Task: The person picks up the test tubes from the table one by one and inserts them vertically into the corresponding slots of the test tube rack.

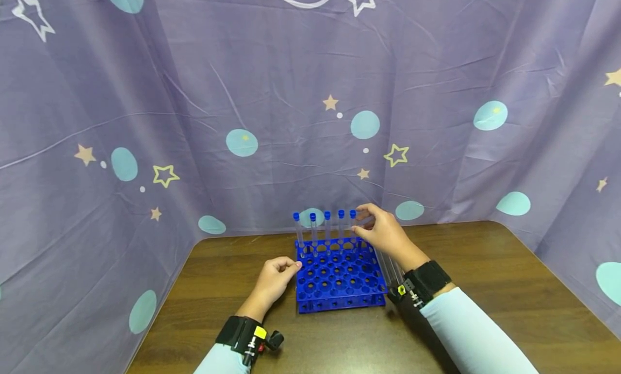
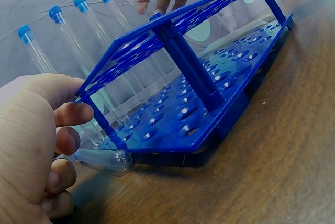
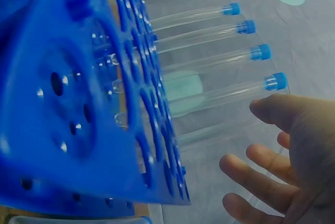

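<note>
A blue test tube rack [image 1: 339,296] stands on the table. Along its back row, several clear test tubes [image 1: 328,231] with blue caps stand upright. My left hand [image 1: 274,279] pinches the rack's left edge between thumb and index finger, the other fingers curled loosely below. At the back right corner, my right hand [image 1: 383,234] is beside the rightmost tube [image 1: 353,228], fingers spread and apart. In the right wrist view, my right thumb [image 3: 277,110] covers that tube's cap; whether it touches the cap I cannot tell.
Several clear tubes [image 1: 392,269] lie on the table right of the rack, partly under my right forearm. Another tube's rounded end [image 2: 107,160] shows beside the rack's left side. A purple patterned curtain [image 1: 291,94] hangs behind the wooden table [image 1: 233,277].
</note>
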Demonstrator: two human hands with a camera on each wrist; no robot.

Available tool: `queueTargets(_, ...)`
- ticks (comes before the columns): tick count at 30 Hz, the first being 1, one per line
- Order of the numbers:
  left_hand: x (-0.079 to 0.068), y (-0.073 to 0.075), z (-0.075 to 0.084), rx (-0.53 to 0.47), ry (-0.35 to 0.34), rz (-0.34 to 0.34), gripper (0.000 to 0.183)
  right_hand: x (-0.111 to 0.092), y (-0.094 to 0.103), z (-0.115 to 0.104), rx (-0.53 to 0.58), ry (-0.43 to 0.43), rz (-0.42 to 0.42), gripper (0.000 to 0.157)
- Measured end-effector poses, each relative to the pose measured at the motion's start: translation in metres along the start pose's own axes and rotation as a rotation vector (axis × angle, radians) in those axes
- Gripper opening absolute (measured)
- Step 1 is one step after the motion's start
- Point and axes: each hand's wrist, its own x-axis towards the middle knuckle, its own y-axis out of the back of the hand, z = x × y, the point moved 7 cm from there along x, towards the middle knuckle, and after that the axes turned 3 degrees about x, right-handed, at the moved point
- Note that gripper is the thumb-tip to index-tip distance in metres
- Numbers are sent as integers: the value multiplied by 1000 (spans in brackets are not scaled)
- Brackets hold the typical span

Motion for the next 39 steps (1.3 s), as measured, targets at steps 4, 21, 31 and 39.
queueTargets(4, 0, -1, 0, -8, 12, -4, 21, -1, 8, 3, 31, -32, 2, 57)
queueTargets(21, 0, -1, -1, -17, -1, 1, 23, -8, 25, 42, 74, -82, -79, 33)
queueTargets(31, 0, 0, -1, -23, 10, 1, 22, -12, 35, 69, -39, -144, -48, 27)
queueTargets(39, 1, 0, -2, -8, 7, 7, 22, -15, 45, 94, -140, -226, 14, 28)
